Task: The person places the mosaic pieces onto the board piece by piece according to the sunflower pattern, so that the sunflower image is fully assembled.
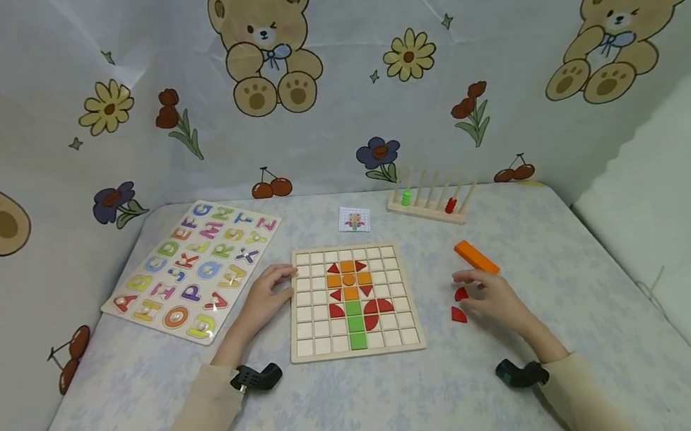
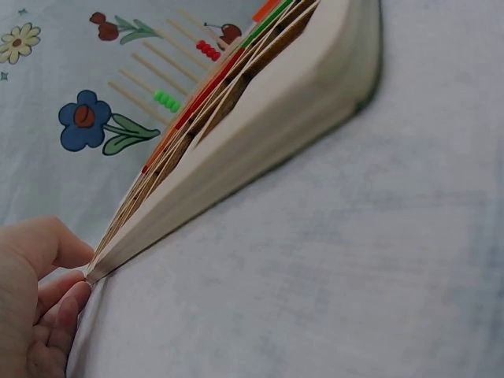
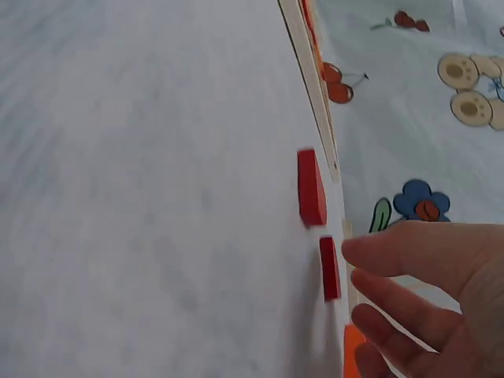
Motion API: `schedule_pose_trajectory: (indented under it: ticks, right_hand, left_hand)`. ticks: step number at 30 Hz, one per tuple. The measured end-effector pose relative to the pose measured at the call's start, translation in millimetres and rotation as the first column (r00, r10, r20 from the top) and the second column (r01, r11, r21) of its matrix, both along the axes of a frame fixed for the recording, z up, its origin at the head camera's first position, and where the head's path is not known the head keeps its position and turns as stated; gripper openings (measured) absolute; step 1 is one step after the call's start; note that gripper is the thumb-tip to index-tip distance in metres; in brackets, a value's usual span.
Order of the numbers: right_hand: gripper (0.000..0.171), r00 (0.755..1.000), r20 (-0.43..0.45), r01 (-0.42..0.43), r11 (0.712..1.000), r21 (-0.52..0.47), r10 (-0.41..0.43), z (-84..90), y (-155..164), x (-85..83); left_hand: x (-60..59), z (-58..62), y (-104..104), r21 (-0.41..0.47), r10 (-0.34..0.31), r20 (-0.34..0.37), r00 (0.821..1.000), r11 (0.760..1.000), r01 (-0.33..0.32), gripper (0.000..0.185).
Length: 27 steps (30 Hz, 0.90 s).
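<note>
A pale blue flowered table cover (image 1: 368, 412) spreads under and around both hands. Beyond them, a cloth backdrop (image 1: 490, 28) printed with teddy bears, flowers and cherries wraps round, evenly and softly lit.

A desk (image 1: 356, 420) is covered by a pale blue floral cloth. An alphabet puzzle board (image 1: 193, 272) is laid at the left, a grid board (image 1: 353, 301) in the middle. Two red pieces (image 1: 458, 306) and an orange block (image 1: 475, 257) are seen at the right; a small card (image 1: 354, 219) and a peg rack (image 1: 430, 200) are placed at the back.
</note>
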State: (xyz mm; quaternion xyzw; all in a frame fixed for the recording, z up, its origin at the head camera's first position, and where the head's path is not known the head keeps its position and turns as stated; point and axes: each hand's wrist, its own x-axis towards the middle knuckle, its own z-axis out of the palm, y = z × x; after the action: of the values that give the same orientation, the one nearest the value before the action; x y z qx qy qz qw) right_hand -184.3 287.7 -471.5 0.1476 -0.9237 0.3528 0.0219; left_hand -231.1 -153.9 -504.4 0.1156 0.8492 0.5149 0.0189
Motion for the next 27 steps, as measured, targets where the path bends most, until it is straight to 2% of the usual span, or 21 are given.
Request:
schedule_pose_trajectory:
  ticks: [3, 6, 10, 13, 16, 19, 22, 24, 27]
  right_hand:
    - [0.046, 0.998, 0.053, -0.027, 1.000, 0.015, 0.026, -7.6, 16, -1.6]
    - [0.046, 0.996, 0.069, -0.049, 0.998, -0.043, 0.052, -15.0, 22, -5.6]
    - [0.046, 0.996, 0.061, -0.060, 0.992, -0.114, 0.067, -18.1, 19, -10.6]
    - [0.046, 0.997, 0.064, -0.026, 0.992, -0.122, 0.034, -12.3, 7, -13.5]
    - [0.045, 0.998, 0.043, -0.028, 0.989, -0.144, 0.034, -1.0, -20, -15.8]
    - [0.043, 0.994, 0.012, -0.106, 0.975, -0.194, 0.111, 8.4, -60, -17.5]
    - [0.041, 0.979, 0.007, -0.194, 0.948, -0.252, 0.202, 12.8, -106, -17.7]
    - [0.039, 0.970, 0.029, -0.224, 0.933, -0.281, 0.242, 14.3, -136, -16.3]
    - [0.038, 0.960, 0.047, -0.253, 0.928, -0.272, 0.276, 12.5, -175, -14.2]
  left_hand:
    - [0.0, -0.3, -2, -0.009, 0.004, -0.006, 1.000, 1.000, -0.004, 0.039]
    - [-0.4, -0.6, -3, -0.015, 0.005, -0.015, 1.000, 1.000, -0.005, 0.039]
    - [-0.2, -0.4, -2, -0.002, -0.003, -0.018, 1.000, 1.000, 0.003, 0.038]
    - [-0.2, -0.4, 0, 0.003, -0.008, -0.017, 1.000, 1.000, 0.009, 0.038]
    - [-0.2, -1.1, 0, -0.003, -0.002, -0.013, 1.000, 1.000, 0.002, 0.038]
    - [-0.4, -2.1, -2, -0.011, 0.010, -0.010, 1.000, 1.000, -0.011, 0.038]
    - [-1.3, -2.1, -2, -0.001, 0.009, -0.015, 1.000, 1.000, -0.009, 0.038]
    - [-1.8, -2.5, -2, 0.004, 0.003, -0.025, 1.000, 1.000, -0.003, 0.038]
    - [-2.2, -3.7, -2, 0.017, -0.006, -0.024, 1.000, 1.000, 0.006, 0.038]
